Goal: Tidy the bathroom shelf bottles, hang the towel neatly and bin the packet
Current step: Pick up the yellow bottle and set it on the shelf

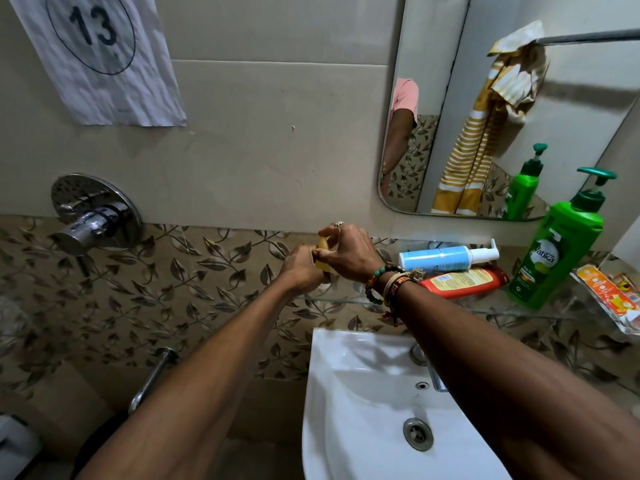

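Both hands meet at the left end of the glass shelf (491,311), just above its front edge. The left hand (301,268) and the right hand (349,251) have their fingers curled tight round one small yellow thing (323,252). So much of it is covered that I cannot tell what it is.

Along the shelf to the right of the hands I count three bottles. Two lie on their sides, touching: a blue-and-white pump bottle (440,256) at the back and a red bottle (460,280) in front of it, close to the shelf's edge. The third, a green pump bottle (554,258), stands upright further right, its base at the front edge. Past it, at the shelf's far right end, lies one orange packet (609,296).

Above the shelf's right half hangs a mirror (571,116). In it shows one yellow-striped towel (485,133), bunched and slung over the end of a rod (588,37).

Below the shelf sits a white sink (346,375). Both forearms reach over it, and the bare stretch of shelf lies under the right wrist.
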`<control>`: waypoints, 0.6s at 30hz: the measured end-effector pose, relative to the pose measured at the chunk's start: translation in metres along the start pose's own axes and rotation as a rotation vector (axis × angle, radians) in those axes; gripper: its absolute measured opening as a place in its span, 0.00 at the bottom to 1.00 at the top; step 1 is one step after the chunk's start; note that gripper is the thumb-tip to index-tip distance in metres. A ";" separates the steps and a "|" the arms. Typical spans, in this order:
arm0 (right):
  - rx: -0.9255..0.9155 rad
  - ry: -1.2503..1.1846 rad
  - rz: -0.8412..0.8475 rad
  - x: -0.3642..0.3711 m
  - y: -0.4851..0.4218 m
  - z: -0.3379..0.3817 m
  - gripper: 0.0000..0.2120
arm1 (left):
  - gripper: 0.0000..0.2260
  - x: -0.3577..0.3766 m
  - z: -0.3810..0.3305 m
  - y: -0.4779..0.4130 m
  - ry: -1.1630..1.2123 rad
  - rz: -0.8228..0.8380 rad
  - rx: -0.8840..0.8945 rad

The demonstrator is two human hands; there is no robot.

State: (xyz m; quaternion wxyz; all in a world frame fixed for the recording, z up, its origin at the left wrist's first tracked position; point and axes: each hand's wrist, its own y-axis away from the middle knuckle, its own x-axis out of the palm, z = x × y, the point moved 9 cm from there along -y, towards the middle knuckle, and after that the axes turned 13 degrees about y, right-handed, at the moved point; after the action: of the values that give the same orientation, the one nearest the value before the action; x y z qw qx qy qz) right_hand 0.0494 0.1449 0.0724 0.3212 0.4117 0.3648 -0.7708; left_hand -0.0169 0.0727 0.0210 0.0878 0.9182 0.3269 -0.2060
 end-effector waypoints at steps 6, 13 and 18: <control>0.004 -0.015 0.015 0.002 -0.001 -0.001 0.23 | 0.09 0.002 0.004 -0.001 0.036 0.040 -0.013; 0.042 0.022 -0.010 -0.001 0.004 -0.007 0.36 | 0.20 -0.003 0.007 0.003 0.000 0.042 -0.039; 0.094 0.042 -0.141 -0.024 0.018 -0.018 0.32 | 0.31 -0.020 0.004 0.010 -0.091 -0.045 0.004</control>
State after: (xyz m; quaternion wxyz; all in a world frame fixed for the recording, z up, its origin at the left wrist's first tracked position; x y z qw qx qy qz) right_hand 0.0825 0.1552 0.0808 0.2389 0.4156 0.3631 -0.7990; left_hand -0.0260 0.0527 0.0269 0.0959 0.9004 0.3428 -0.2500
